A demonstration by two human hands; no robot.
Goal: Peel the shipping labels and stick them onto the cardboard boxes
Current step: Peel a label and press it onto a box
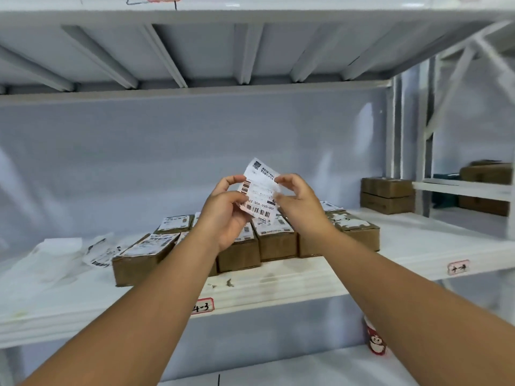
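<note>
Both hands hold one shipping label (257, 190) up above the shelf (306, 277): the left hand (225, 215) grips its left edge with curled fingers, and the right hand (296, 203) pinches its right edge. Below them sit labelled cardboard boxes (276, 240), with loose backing papers (83, 250) lying to their left.

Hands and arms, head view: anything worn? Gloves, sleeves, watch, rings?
Nothing worn that shows. The left hand and right hand are gloveless, with no rings on the visible fingers. The left forearm and right forearm are bare to the frame edge: no sleeves, watch, bands or markings.
</note>
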